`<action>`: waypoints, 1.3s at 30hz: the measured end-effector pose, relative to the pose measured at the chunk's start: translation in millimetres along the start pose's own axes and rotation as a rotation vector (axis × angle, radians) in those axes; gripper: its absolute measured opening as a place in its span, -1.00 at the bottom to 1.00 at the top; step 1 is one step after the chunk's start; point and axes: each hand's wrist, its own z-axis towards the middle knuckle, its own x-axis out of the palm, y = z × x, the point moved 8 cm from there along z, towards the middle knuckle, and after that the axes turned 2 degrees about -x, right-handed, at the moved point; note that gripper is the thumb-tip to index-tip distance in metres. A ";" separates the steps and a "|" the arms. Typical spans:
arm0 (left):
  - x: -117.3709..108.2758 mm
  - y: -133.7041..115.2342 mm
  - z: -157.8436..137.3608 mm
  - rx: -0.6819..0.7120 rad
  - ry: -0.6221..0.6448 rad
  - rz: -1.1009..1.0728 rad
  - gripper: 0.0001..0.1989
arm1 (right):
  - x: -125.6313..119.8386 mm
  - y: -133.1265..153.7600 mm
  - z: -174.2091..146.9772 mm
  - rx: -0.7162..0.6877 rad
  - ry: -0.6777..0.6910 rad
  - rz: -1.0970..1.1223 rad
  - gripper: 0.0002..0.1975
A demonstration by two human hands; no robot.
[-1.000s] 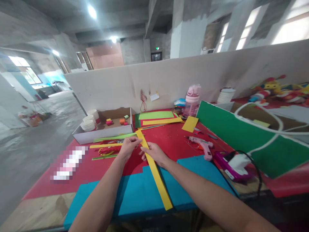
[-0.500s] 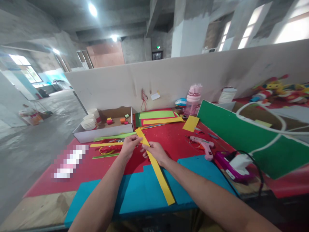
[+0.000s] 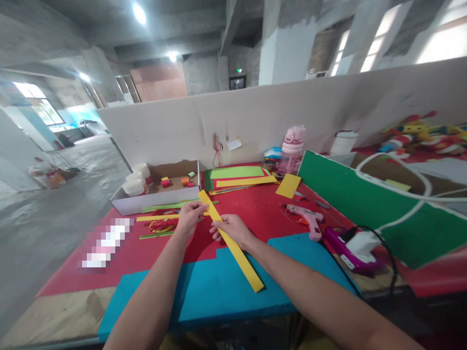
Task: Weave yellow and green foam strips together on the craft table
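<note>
A long yellow strip (image 3: 237, 250) slants across the middle of the view, its far end up and to the left, its near end over the blue sheet (image 3: 204, 287). My left hand (image 3: 190, 216) pinches the strip's left edge near the far end. A little lower, my right hand (image 3: 231, 228) grips it between thumb and fingers. Beyond my left hand lie green strips (image 3: 160, 208), another yellow strip (image 3: 156, 218) and a red-handled tool (image 3: 164, 225), partly hidden by the hand.
A white-sided box (image 3: 160, 197) at the left holds cups and small coloured rolls. Green and yellow sheets (image 3: 237, 173) lie at the back. To the right are a pink glue gun (image 3: 308, 218), a purple power strip (image 3: 350, 255), a pink bottle (image 3: 292, 150) and a green-sided box (image 3: 365, 204).
The yellow strip has shifted up and to the left, its near end drawn away from the table's front edge. My left hand has moved slightly left with it; both hands still hold it.
</note>
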 end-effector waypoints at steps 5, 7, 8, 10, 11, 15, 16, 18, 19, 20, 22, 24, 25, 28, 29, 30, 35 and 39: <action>-14.6 -6.8 3.6 0.030 -0.056 -0.013 -0.72 | 4.2 -3.3 -1.4 0.037 0.048 -0.006 -0.90; -20.5 -10.1 5.2 0.051 -0.078 -0.025 -0.71 | 5.6 -3.1 -2.4 0.042 0.059 -0.016 -0.90; -23.7 -11.4 6.1 0.057 -0.091 -0.033 -0.71 | 6.3 -2.7 -3.0 0.043 0.064 -0.023 -0.90; -30.4 -13.2 7.7 0.061 -0.119 -0.047 -0.71 | 7.7 -2.0 -4.6 0.049 0.075 -0.036 -0.90; -33.9 -13.9 8.5 0.062 -0.133 -0.051 -0.71 | 8.3 -1.8 -5.4 0.053 0.081 -0.042 -0.90; -48.1 -16.7 11.4 0.073 -0.180 -0.081 -0.72 | 10.0 -2.2 -7.9 0.078 0.102 -0.063 -0.88; -51.6 -17.5 12.0 0.079 -0.190 -0.087 -0.72 | 10.2 -2.9 -8.1 0.089 0.107 -0.066 -0.87; -58.8 -19.5 13.0 0.096 -0.209 -0.098 -0.73 | 10.4 -5.3 -8.4 0.120 0.113 -0.073 -0.86; -62.3 -20.5 13.4 0.105 -0.217 -0.101 -0.73 | 10.4 -6.5 -8.4 0.135 0.115 -0.077 -0.85; -65.7 -21.6 13.8 0.114 -0.226 -0.103 -0.73 | 10.4 -7.4 -8.4 0.146 0.118 -0.082 -0.85; -72.2 -23.2 14.3 0.124 -0.244 -0.104 -0.72 | 10.9 -8.1 -8.4 0.156 0.132 -0.088 -0.84; -78.9 -24.5 14.6 0.131 -0.267 -0.107 -0.73 | 11.6 -7.7 -8.7 0.156 0.153 -0.095 -0.84; -82.4 -25.2 14.7 0.136 -0.280 -0.112 -0.73 | 11.8 -7.5 -9.0 0.159 0.163 -0.101 -0.84; -92.9 -27.1 14.9 0.154 -0.313 -0.128 -0.73 | 10.5 -7.0 -10.6 0.181 0.184 -0.134 -0.84; -96.5 -27.5 15.0 0.159 -0.323 -0.133 -0.73 | 9.7 -6.6 -11.1 0.189 0.190 -0.145 -0.84; -100.1 -27.5 15.1 0.161 -0.334 -0.137 -0.72 | 8.7 -6.1 -11.7 0.196 0.196 -0.153 -0.85; -118.4 -26.4 15.3 0.176 -0.390 -0.173 -0.71 | 1.8 -1.7 -12.1 0.192 0.227 -0.177 -0.85; -133.1 -22.4 14.8 0.171 -0.476 -0.189 -0.70 | -6.6 0.7 -9.5 0.182 0.224 -0.171 -0.85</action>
